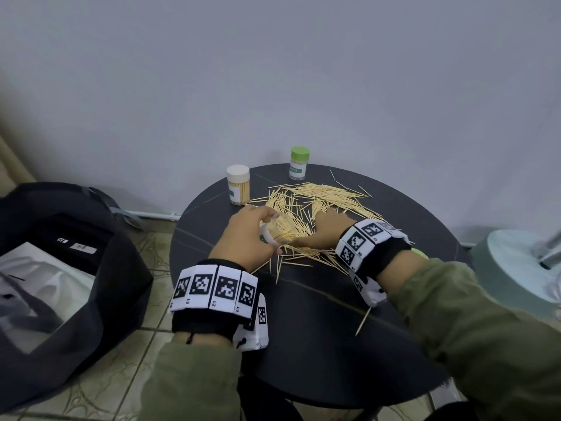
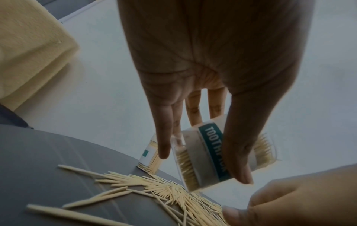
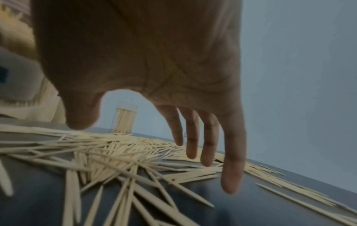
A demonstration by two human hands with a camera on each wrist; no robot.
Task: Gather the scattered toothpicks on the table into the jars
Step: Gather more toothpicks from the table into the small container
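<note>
Your left hand [image 1: 246,235] grips an open jar [image 2: 222,152], tipped on its side. Your right hand [image 1: 329,227] lies flat, fingers straight, on the toothpicks [image 1: 318,199] spread across the counter [image 1: 303,329]. You are mid-fill, I think. Next, sweep a bunch into the jar's mouth. Farther back stand a full jar [image 1: 238,185] and a green-lidded jar [image 1: 299,163].

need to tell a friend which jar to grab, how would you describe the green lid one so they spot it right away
Start at the round dark table and look to its far edge by the grey wall. Two small clear jars stand there: the green-lidded jar is the right one, just beyond the toothpick pile. Its neighbour, the white-lidded jar, is packed with toothpicks, while this one looks nearly empty and is the only one with a green lid.
</note>
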